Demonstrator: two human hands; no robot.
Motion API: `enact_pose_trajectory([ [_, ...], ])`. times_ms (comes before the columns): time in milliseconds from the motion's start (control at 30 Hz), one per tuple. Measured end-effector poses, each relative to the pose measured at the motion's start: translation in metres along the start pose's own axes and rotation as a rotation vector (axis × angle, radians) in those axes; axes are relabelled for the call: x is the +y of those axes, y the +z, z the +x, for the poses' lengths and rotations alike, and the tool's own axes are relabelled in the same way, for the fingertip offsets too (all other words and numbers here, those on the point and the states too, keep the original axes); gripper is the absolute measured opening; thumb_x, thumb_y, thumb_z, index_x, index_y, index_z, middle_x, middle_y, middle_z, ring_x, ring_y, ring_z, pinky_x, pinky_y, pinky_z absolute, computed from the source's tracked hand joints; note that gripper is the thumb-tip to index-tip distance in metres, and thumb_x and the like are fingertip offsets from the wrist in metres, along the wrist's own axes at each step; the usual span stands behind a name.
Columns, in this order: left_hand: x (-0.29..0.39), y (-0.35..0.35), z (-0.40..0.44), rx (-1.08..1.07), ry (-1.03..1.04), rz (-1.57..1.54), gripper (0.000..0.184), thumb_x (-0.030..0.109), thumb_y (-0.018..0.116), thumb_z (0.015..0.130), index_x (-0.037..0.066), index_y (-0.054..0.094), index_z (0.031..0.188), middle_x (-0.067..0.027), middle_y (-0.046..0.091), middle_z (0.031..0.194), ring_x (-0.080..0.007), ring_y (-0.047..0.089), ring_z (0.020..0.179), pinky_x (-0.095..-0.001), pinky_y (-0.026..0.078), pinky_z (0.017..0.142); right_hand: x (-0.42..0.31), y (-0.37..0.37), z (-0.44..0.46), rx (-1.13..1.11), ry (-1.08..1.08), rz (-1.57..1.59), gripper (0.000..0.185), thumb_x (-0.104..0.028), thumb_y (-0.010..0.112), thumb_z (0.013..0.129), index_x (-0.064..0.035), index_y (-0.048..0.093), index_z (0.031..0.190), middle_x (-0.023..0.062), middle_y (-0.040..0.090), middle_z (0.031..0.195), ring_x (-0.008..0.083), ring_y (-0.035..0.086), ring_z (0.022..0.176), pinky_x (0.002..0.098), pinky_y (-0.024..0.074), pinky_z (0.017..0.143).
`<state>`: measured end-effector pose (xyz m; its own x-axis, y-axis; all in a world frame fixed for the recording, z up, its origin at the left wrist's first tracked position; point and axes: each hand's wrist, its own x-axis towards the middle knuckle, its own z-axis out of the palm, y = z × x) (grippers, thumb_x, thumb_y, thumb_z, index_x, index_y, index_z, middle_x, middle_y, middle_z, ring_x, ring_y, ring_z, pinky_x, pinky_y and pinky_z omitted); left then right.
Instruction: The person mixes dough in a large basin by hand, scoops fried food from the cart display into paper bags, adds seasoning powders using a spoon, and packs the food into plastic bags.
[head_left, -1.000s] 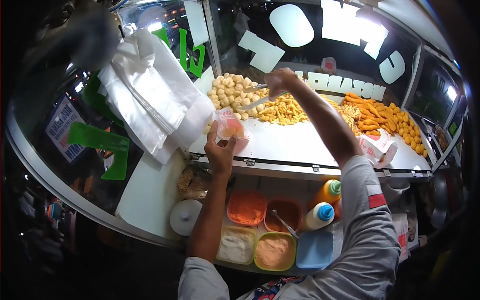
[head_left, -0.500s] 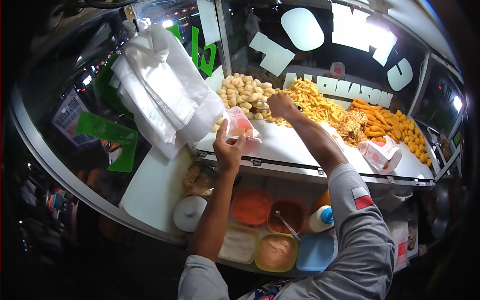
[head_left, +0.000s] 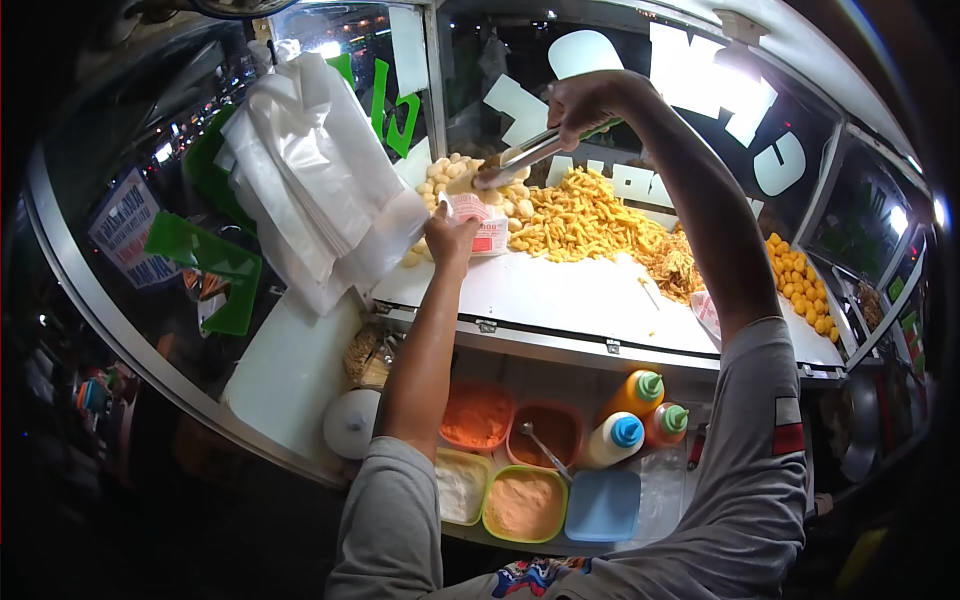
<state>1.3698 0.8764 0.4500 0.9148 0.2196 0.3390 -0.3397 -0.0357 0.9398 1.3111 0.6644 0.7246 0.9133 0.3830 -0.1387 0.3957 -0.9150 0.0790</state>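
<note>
My left hand [head_left: 450,240] grips a small white paper bag [head_left: 482,232] with red print, holding it upright at the front of the display shelf. Raised high to the right, my right hand [head_left: 590,105] is closed around metal tongs [head_left: 535,153] that slant down to the left. The tongs' tips are just above the bag's mouth; whether food is between them I cannot tell. Pale round balls [head_left: 452,172] are heaped behind the bag. Beside them lies a large pile of yellow fried strips [head_left: 590,220].
Plastic bags [head_left: 310,180] hang at left. Shredded fried food [head_left: 675,268], yellow fried balls [head_left: 800,285] and another paper bag [head_left: 706,313] lie to the right. Below are powder tubs [head_left: 525,505], a blue lid [head_left: 602,505], sauce bottles [head_left: 612,440] and a spoon [head_left: 545,447]. Glass panes surround the shelf.
My right hand has risen from the food piles, bringing the tongs above the paper bag. My left hand still holds the bag, now turned more upright. The view has shifted slightly.
</note>
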Motion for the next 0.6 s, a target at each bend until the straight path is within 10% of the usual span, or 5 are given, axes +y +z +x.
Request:
enact_pose_trajectory([
  [167, 0.007, 0.015, -0.036, 0.096, 0.422, 0.326, 0.072, 0.01, 0.078, 0.065, -0.013, 0.048, 0.125, -0.0257, 0.057, 0.118, -0.0324, 0.06, 0.105, -0.0344, 0.05, 0.088, -0.069, -0.003, -0.007, -0.103, 0.011, -0.277, 0.034, -0.018, 0.075, 0.062, 0.003, 0.07, 0.088, 0.0142, 0.069, 0.084, 0.0258, 0.067, 0.074, 0.0369, 0.0538, 0.066],
  [333, 0.026, 0.016, -0.047, -0.099, 0.219, 0.093, 0.068, 0.002, 0.074, 0.07, -0.013, 0.044, 0.129, -0.0198, 0.059, 0.116, -0.0217, 0.062, 0.099, -0.0285, 0.053, 0.08, -0.104, 0.034, 0.02, -0.077, -0.036, -0.533, 0.047, -0.022, 0.077, 0.056, -0.0033, 0.07, 0.099, 0.0136, 0.069, 0.096, 0.0267, 0.066, 0.088, 0.0373, 0.0537, 0.073],
  [600, 0.016, -0.048, -0.046, -0.003, 0.005, -0.259, 0.074, -0.006, 0.07, 0.075, -0.015, 0.03, 0.137, -0.0218, 0.058, 0.114, -0.0204, 0.064, 0.088, -0.0266, 0.055, 0.077, -0.029, 0.009, -0.016, 0.078, 0.071, -0.096, 0.042, -0.025, 0.077, 0.059, -0.0062, 0.071, 0.096, 0.0101, 0.067, 0.091, 0.0235, 0.064, 0.083, 0.0351, 0.0518, 0.071],
])
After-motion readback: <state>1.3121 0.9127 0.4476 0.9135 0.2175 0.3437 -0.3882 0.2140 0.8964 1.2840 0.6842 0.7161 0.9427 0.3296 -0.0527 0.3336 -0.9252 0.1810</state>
